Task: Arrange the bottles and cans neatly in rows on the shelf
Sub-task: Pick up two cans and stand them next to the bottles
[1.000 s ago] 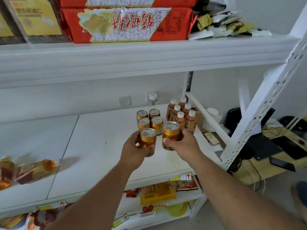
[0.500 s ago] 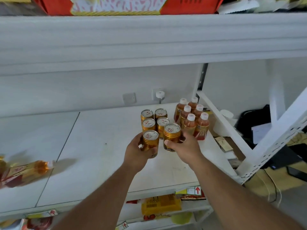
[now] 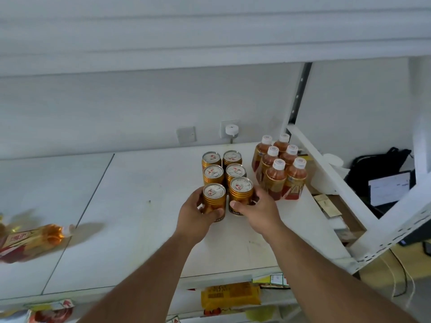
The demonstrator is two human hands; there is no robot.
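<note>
Several gold cans stand in two columns on the white shelf (image 3: 140, 229). My left hand (image 3: 196, 217) grips the front-left gold can (image 3: 214, 197). My right hand (image 3: 258, 210) grips the front-right gold can (image 3: 241, 192). Both held cans sit right in front of the rear cans (image 3: 222, 166), touching or nearly touching them. To the right, several tea bottles (image 3: 279, 169) with white caps stand upright in two columns. One more tea bottle (image 3: 32, 241) lies on its side at the shelf's far left.
A white diagonal brace (image 3: 331, 173) crosses the shelf's right end beside the bottles. The upper shelf (image 3: 210, 31) hangs low overhead. A wall socket with a white plug (image 3: 231, 131) is behind the cans. Snack packets (image 3: 231, 297) fill the shelf below.
Both hands have pushed their two cans back and set them on the shelf against the rear cans. The view has tilted down, so the upper shelf's goods are out of sight.
</note>
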